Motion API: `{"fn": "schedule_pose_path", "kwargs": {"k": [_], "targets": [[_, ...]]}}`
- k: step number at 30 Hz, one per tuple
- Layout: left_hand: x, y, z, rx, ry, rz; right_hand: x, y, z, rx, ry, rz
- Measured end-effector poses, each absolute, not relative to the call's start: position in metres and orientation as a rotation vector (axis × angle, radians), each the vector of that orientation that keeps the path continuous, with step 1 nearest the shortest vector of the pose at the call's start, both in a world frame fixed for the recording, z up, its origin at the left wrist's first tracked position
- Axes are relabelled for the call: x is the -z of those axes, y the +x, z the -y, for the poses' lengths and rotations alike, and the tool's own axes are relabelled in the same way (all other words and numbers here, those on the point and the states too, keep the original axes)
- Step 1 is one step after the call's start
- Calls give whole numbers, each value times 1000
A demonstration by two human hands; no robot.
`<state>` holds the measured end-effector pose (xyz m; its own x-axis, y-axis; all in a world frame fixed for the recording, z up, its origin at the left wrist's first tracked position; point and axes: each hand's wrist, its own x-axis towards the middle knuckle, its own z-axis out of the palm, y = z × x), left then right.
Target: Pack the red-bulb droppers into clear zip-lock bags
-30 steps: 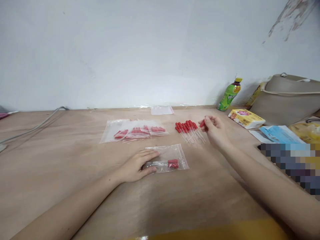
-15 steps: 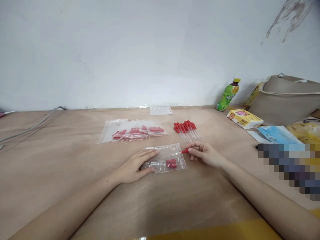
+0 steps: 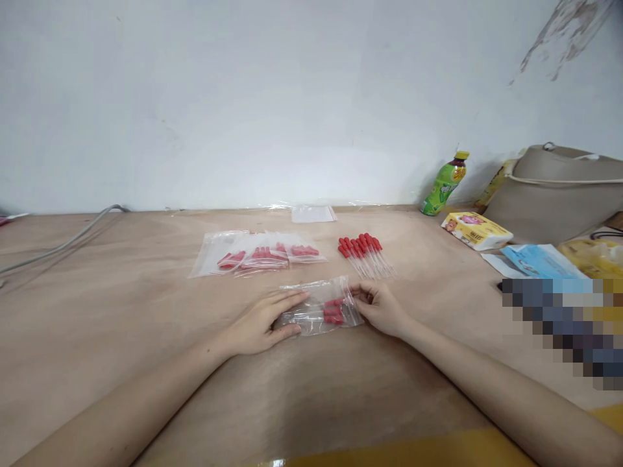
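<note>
Beyond droppers (image 3: 361,246), illegible bottle lettering (image 3: 458,172)

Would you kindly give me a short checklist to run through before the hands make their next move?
1. Left hand steadying the clear bag: ok, spread over its left end.
2. Right hand at the bag's right end: ok.
3. Right hand's grip on anything inside the bag: cannot tell; the view hides it.
4. Exact count of red pieces in this bag: cannot tell; they overlap.
5. Loose red-topped droppers kept together: ok, bunched beyond the right hand, red ends pointing away.
6. Green bottle and tissue pack apart from both hands: ok.
</note>
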<state>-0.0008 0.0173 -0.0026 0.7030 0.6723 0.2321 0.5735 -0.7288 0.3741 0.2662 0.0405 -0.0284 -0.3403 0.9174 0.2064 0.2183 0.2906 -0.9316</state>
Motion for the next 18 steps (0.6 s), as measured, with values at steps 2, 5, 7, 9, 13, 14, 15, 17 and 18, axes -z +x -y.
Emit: {"fn": "schedule_pose_path", "kwargs": {"k": [2, 5, 7, 9, 13, 14, 15, 17, 18], "targets": [[3, -1, -17, -514, 2641, -991, 27, 265, -38, -1191, -993, 1741], [4, -1, -19, -492, 2650, -979, 19, 271, -40, -1206, -1039, 1760], [5, -2, -20, -472, 2657, -968, 14, 280, -49, -1102, -1149, 1722], [6, -2, -21, -465, 2657, -960, 9, 291, -65, -909, -1282, 1673], [7, -2, -22, -478, 2650, -951, 2, 309, -111, -498, -1502, 1580], [7, -2, -22, -482, 2652, -950, 1, 312, -122, -430, -1539, 1575], [8, -2, -22, -481, 2655, -950, -1, 313, -132, -363, -1582, 1594], [8, -2, -22, -484, 2660, -950, -3, 312, -148, -218, -1662, 1670], [8, -2, -22, -487, 2662, -949, -4, 311, -154, -154, -1699, 1708]]}}
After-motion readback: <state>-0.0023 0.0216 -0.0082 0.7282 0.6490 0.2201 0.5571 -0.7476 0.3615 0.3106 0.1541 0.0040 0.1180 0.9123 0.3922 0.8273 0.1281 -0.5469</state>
